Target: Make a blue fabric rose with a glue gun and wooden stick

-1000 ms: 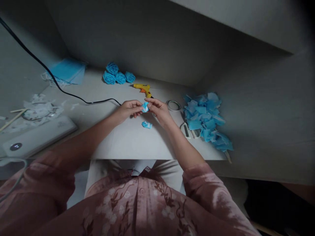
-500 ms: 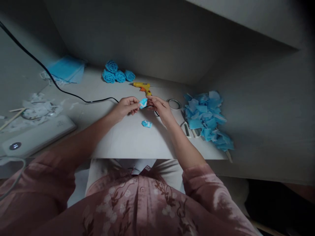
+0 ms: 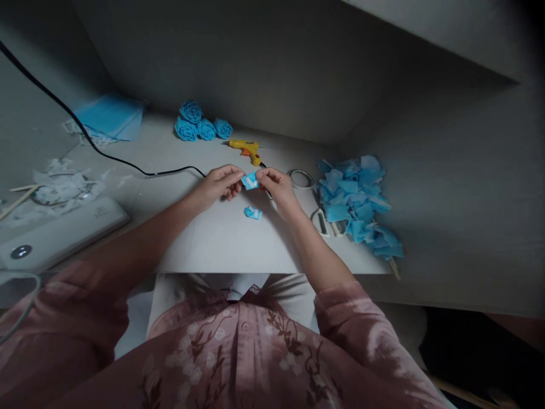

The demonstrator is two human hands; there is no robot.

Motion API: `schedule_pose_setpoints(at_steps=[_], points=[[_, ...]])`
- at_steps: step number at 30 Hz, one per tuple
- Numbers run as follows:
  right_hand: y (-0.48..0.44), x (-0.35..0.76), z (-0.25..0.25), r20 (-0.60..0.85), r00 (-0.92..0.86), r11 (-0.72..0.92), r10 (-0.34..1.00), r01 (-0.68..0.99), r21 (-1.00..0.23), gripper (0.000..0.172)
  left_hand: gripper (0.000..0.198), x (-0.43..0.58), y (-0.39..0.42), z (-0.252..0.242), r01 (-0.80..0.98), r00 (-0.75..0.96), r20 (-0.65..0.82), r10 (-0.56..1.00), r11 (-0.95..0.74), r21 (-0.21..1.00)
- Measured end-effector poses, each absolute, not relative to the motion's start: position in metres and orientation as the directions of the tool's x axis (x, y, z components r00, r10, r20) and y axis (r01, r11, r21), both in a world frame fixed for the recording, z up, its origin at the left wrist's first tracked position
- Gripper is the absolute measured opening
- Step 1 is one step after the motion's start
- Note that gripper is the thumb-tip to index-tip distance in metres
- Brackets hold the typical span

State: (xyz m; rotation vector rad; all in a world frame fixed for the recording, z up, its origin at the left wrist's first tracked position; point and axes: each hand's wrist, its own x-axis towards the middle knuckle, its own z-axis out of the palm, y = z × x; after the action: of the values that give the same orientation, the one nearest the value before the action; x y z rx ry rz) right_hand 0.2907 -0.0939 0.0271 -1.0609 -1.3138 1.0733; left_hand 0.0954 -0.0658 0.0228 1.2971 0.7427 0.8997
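Both hands meet over the middle of a pale desk (image 3: 221, 244). My left hand (image 3: 219, 184) and my right hand (image 3: 276, 186) each pinch one end of a small blue fabric piece (image 3: 250, 181) held between them just above the desk. A second small blue piece (image 3: 252, 212) lies flat on the desk right below the hands. A yellow glue gun (image 3: 246, 149) rests just behind the hands, its black cord (image 3: 106, 156) running off to the far left.
A heap of cut blue fabric scraps (image 3: 355, 201) lies at the right with white-handled scissors (image 3: 326, 222) and a tape ring (image 3: 300, 178) beside it. Three blue fabric roses (image 3: 200, 126) sit at the back. Blue masks (image 3: 111, 116), white scraps (image 3: 63, 184) and a white device (image 3: 59, 233) are at left.
The hands have risen slightly and drawn a little apart, turning the blue piece between the fingertips. The piece on the desk has not moved.
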Motion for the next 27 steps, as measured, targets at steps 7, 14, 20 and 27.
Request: schedule_pose_setpoints(at_steps=[7, 14, 20, 27], points=[[-0.0915, 0.2893, 0.0206, 0.190, 0.000, 0.190, 0.982, 0.028, -0.981, 0.042, 0.022, 0.0954, -0.0650, 0.0196, -0.018, 0.510, 0.011, 0.860, -0.002, 1.000], [-0.0931, 0.2904, 0.0214, 0.176, 0.042, 0.176, 0.984, -0.002, -0.984, 0.053, 0.019, 0.0956, -0.0669, 0.0252, -0.022, 0.436, 0.033, 0.899, -0.027, 0.999], [-0.0933, 0.2902, 0.0231, 0.109, 0.004, 0.109, 0.994, -0.014, -0.994, 0.055, 0.020, 0.0955, -0.0648, 0.0243, -0.102, 0.363, 0.076, 0.928, -0.042, 0.994], [-0.0992, 0.2828, 0.0269, 0.118, -0.062, 0.120, 0.991, 0.042, -0.992, 0.047, 0.032, 0.0962, -0.0652, 0.0219, -0.110, 0.373, 0.084, 0.924, -0.046, 0.993]])
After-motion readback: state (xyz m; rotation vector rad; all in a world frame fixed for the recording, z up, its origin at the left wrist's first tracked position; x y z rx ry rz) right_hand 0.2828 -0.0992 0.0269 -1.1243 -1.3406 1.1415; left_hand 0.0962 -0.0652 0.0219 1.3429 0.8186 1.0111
